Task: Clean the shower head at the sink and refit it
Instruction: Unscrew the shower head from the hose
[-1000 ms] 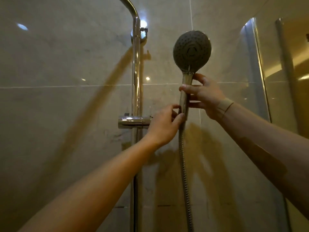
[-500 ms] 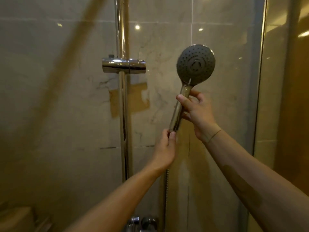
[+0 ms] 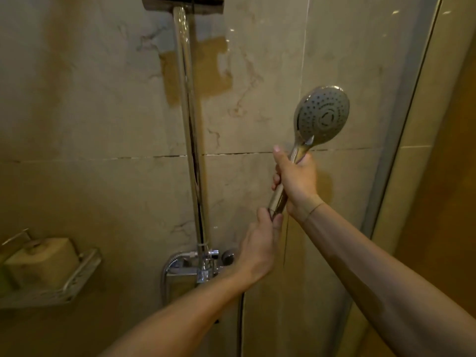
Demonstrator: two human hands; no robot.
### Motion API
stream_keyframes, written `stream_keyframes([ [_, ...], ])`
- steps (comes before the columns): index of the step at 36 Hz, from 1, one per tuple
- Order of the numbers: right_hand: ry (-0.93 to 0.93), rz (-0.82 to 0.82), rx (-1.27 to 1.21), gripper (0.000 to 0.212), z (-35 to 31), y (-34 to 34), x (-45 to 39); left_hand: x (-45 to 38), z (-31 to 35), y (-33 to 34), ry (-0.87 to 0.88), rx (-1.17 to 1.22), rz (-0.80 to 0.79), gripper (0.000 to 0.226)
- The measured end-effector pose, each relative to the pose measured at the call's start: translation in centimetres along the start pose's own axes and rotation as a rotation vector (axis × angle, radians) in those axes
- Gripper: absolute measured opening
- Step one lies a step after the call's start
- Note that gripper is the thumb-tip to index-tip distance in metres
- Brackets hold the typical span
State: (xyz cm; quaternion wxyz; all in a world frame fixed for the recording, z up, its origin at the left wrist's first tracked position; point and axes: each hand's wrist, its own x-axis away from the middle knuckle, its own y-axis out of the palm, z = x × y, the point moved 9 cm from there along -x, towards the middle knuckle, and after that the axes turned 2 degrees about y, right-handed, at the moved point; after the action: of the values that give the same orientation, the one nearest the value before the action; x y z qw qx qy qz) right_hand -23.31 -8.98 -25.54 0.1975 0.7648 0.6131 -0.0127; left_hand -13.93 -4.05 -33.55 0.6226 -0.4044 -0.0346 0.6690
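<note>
**Shower head off its bracket, both hands on the handle**

The tiled wall (image 3: 103, 124) fills the view, with a glass panel (image 3: 401, 124) at the right edge. A chrome riser rail (image 3: 189, 124) runs down the middle to the mixer valve (image 3: 195, 269). Low on the left a wire shelf (image 3: 77, 279) carries a pale block, possibly soap.

The shower head (image 3: 322, 115) is held right of the rail and apart from it, face turned toward the camera, handle slanting down and left. It is nowhere near a sink, so the cleaning appears not yet begun.

The risks, as I judge them: the head looks still joined to its hose (image 3: 240, 318), which drops below the handle, so carrying it off would pull the hose taut. If the joint is to be unscrewed, a slick chrome handle could turn in the grip or slip and strike the tile or glass.

The right hand (image 3: 296, 179) is wrapped fully around the upper handle, thumb pointing up, forearm reaching in from the lower right. The left hand (image 3: 260, 248) rises from below with its fingertips pinched on the handle's bottom end, where the hose connects.
</note>
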Motion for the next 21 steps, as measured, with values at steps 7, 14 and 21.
stream_keyframes([
  [7, 0.164, -0.320, -0.184, 0.032, 1.2, 2.0, 0.4, 0.5, -0.5, 0.8, -0.002, 0.142, -0.076, 0.034],
  [14, 0.181, -0.522, 0.181, 0.051, 1.6, 2.3, 0.8, 1.4, -1.3, 0.8, 0.022, 0.339, -0.103, 0.029],
  [21, -0.211, -0.116, 0.387, 0.048, -2.1, 0.0, 1.1, 1.4, -2.1, 0.5, -0.001, 0.310, -0.094, 0.023],
])
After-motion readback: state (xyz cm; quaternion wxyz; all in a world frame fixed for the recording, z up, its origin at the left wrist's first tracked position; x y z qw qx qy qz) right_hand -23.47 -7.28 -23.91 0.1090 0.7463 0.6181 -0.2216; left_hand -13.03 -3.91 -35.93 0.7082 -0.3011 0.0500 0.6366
